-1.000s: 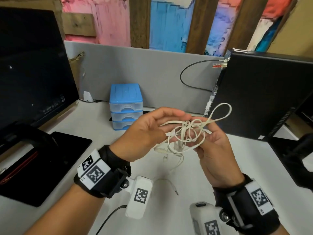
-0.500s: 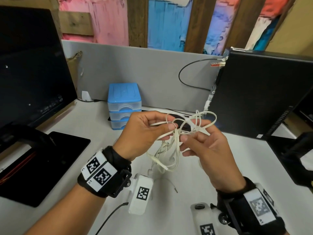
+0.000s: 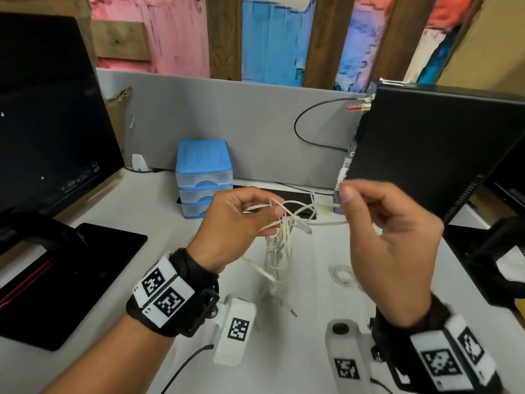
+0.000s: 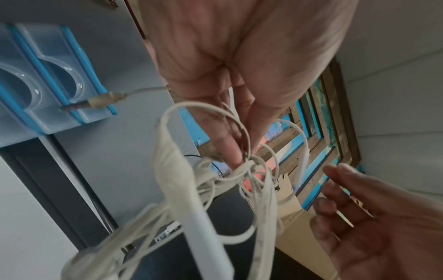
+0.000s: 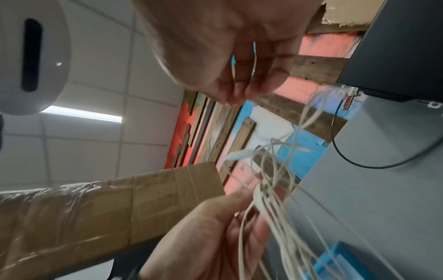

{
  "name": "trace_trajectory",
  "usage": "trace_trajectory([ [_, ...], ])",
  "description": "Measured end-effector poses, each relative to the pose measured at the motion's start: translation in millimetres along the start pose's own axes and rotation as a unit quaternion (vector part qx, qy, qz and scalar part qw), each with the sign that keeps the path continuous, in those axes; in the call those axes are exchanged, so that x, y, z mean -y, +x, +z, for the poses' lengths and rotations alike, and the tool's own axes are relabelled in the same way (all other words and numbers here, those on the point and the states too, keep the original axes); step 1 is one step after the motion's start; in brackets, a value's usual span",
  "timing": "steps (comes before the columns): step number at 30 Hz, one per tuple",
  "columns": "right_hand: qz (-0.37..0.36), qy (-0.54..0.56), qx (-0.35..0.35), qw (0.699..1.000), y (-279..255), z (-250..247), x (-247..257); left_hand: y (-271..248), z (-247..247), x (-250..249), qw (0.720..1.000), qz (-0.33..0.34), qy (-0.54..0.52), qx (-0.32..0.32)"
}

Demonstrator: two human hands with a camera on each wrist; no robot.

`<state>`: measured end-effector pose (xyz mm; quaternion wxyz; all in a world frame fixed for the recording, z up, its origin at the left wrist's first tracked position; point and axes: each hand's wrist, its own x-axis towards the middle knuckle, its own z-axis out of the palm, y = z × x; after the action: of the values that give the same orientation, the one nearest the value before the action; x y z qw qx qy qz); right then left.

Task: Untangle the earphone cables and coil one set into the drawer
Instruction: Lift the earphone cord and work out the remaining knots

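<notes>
You get even, soft indoor light in the head view, with only faint shadows on the white desk (image 3: pixel 159 223). Straight lines bow toward the edges from the wide lens. The right hand (image 3: pixel 392 251) is smeared by motion blur. In the right wrist view a ceiling light panel (image 5: pixel 81 114) glows bright, and the earphone cables (image 5: pixel 275 208) streak. In the left wrist view the nearest cable strands (image 4: pixel 191 208) are soft, out of focus.

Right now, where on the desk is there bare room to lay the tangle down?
Bare desktop lies between the monitor base and blue drawer unit. Under the hands it is crowded: dangling earphone cables, a plug and a small coil.
</notes>
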<state>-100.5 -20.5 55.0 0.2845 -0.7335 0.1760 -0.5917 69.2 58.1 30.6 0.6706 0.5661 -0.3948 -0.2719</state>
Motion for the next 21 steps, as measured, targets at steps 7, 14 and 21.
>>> trace_trajectory([
  [7, 0.091, -0.139, 0.353, 0.921, 40.4, 7.2, -15.9, -0.2, 2.0, 3.8, 0.998, 0.048, 0.038, 0.015],
  [14, 0.056, -0.103, 0.302, 0.946, 50.1, 13.1, -19.7, 2.3, -3.4, 6.4, 0.995, 0.047, 0.064, 0.067],
  [21, 0.258, 0.253, 0.092, 0.928, 104.9, -5.7, 0.5, 10.1, -9.8, 27.1, 0.993, 0.004, 0.100, 0.063],
])
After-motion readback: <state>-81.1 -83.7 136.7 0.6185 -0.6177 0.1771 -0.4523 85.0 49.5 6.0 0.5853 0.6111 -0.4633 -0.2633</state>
